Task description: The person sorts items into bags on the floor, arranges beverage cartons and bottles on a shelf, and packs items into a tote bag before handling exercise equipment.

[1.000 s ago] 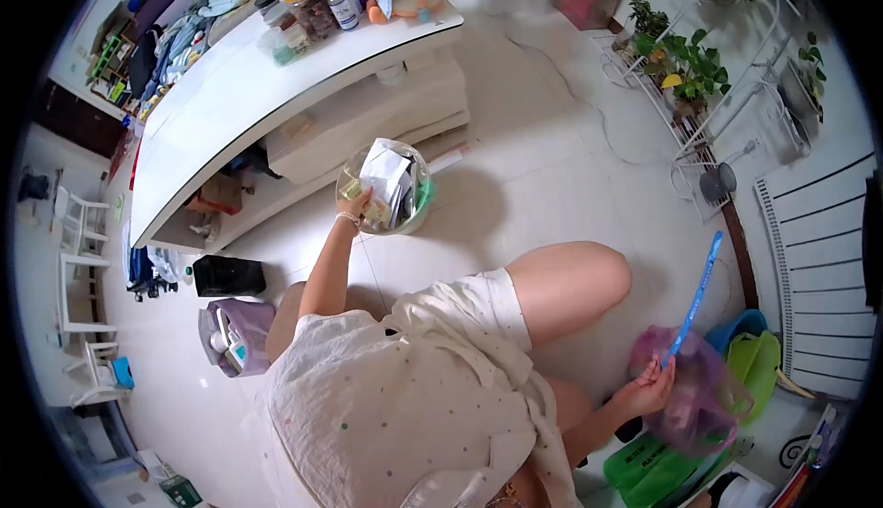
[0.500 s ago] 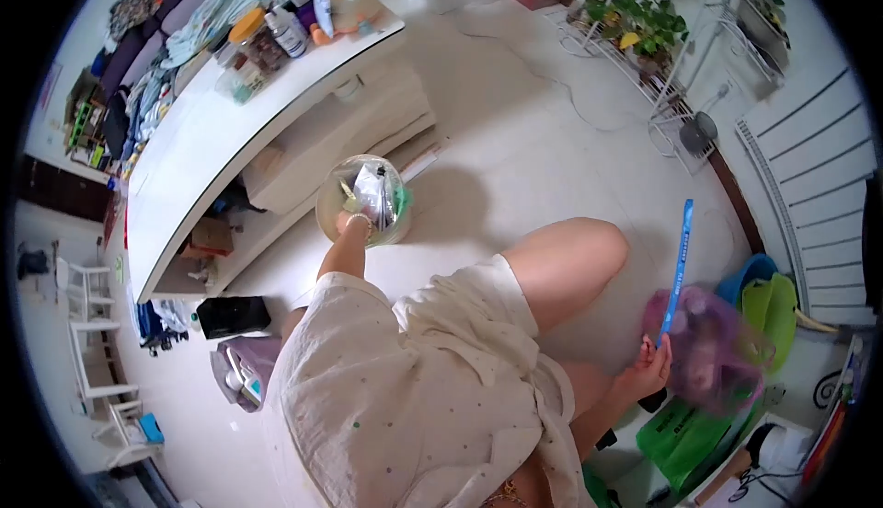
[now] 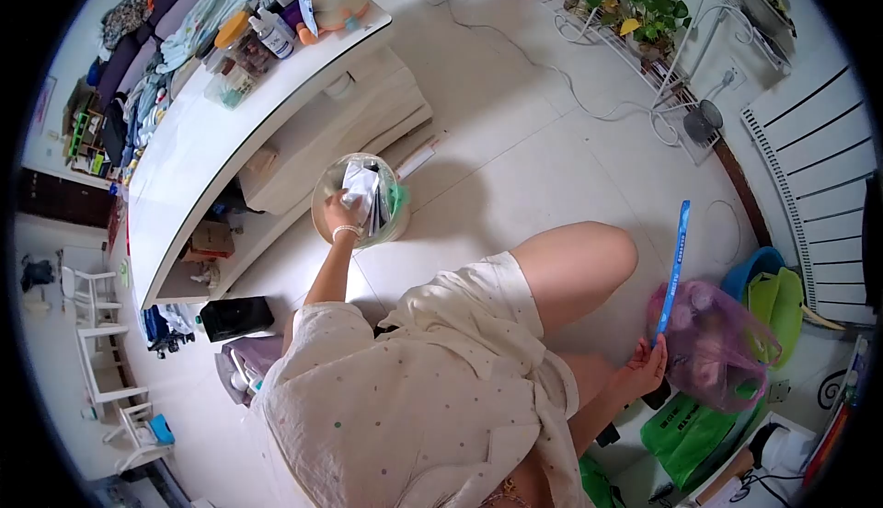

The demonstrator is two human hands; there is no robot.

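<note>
Inside a lined waste bin (image 3: 324, 188) at the centre-left, my left hand (image 3: 340, 215), with a beaded bracelet at the wrist, has its fingers apart. The fingertips are beside crumpled white paper (image 3: 359, 179), and nothing shows held between them. Dark flat pieces and a green wrapper (image 3: 397, 197) also lie in the bin. On the right, my right hand (image 3: 647, 370) pinches the lower end of a long, thin blue strip with white lettering (image 3: 677, 264), which points upward. Just beside that hand is a pink translucent plastic bag (image 3: 713, 342) with things inside.
A long white cabinet (image 3: 276, 108) carries jars and bottles behind the bin. Green bags (image 3: 685, 439) and blue and green basins (image 3: 771, 310) stand at the right, near a white radiator (image 3: 819, 195). A cable (image 3: 515, 43) crosses the floor toward the plant stand.
My left hand has shifted slightly up in the bin, and the pale yellowish piece at its fingers is no longer visible. My right hand still holds the blue strip, nearly unmoved.
</note>
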